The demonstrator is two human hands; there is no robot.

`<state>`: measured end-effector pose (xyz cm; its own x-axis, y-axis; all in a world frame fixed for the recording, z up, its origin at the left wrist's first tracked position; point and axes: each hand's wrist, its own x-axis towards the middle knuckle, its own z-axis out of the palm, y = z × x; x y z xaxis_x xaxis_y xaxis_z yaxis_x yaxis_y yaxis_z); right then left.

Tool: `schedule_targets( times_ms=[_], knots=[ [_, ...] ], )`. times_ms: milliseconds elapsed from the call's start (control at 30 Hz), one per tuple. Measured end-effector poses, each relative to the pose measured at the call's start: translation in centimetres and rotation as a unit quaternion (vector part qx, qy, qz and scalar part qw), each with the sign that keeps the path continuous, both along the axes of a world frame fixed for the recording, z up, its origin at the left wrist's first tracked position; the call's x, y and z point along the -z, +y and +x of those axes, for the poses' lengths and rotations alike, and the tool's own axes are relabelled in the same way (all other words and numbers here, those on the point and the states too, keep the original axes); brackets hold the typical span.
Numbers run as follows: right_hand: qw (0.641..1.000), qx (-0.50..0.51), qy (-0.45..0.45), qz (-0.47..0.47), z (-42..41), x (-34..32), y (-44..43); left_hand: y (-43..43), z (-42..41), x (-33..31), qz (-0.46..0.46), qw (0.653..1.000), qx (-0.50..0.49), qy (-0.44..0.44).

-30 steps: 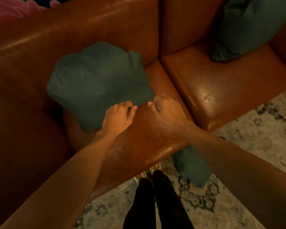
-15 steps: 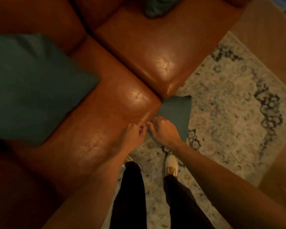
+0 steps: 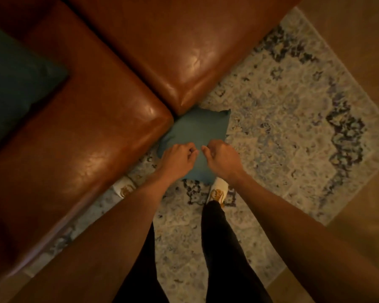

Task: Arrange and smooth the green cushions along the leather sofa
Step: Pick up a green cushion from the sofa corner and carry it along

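Fallen cushion (image 3: 197, 130): green, lying on the rug (image 3: 282, 127) against the sofa's front, right where the two seat pads meet; it is off the sofa, so I judge it has to be lifted back.
Left hand (image 3: 176, 157): fingers curled down, pinching the cover near the cushion's middle.
Right hand (image 3: 224, 159): curled the same way just beside the left, thumbs nearly touching; a close two-handed pinch suits hoisting a soft, floppy thing by its fabric.
Placed cushion (image 3: 15, 84): green, on the left seat pad toward the back, well apart from both hands, seemingly set where it belongs.
Leather sofa (image 3: 96, 119): two seat pads in view, divided by one seam.
Shoes: white, planted on the rug either side of the fallen cushion's near edge.
Count: two green cushions, two hands, two seat pads, two shoes, one rug.
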<state>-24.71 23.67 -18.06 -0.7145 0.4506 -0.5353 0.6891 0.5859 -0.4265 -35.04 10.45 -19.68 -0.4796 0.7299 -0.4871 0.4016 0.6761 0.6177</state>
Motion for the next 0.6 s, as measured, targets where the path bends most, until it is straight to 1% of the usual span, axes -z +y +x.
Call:
schedule_targets(
  times_ms=[67, 200, 267, 333, 400, 500, 533, 600],
  knots=[
    [1.000, -0.020, 0.007, -0.009, 1.2, 0.4, 2.4, 1.5, 2.3, 0.6, -0.008, 0.999, -0.047, -0.008],
    [0.998, -0.060, 0.010, -0.014, 3.0, 1.4, 5.6, 3.9, 6.2, 2.1, 0.004, 0.987, -0.156, -0.033],
    [0.996, -0.083, 0.007, -0.011, 3.4, 2.2, 6.5, 4.4, 7.7, 3.0, 0.007, 0.981, -0.187, -0.050],
    [0.995, -0.096, 0.004, -0.019, 3.3, 3.0, 6.9, 4.2, 8.6, 4.2, 0.003, 0.971, -0.222, -0.085],
    [0.993, -0.108, -0.015, -0.038, 2.6, 4.0, 7.0, 3.6, 9.0, 5.7, -0.009, 0.944, -0.289, -0.157],
    [0.984, -0.147, -0.066, -0.081, 1.3, 5.7, 7.1, 1.9, 9.4, 8.5, -0.045, 0.876, -0.397, -0.270],
    [0.978, -0.168, -0.085, -0.090, 0.8, 6.3, 7.1, 1.1, 9.3, 9.6, -0.060, 0.864, -0.413, -0.283],
    [0.969, -0.199, -0.112, -0.089, -0.4, 7.7, 7.1, -0.6, 8.8, 11.8, -0.091, 0.864, -0.408, -0.279]
  ],
)
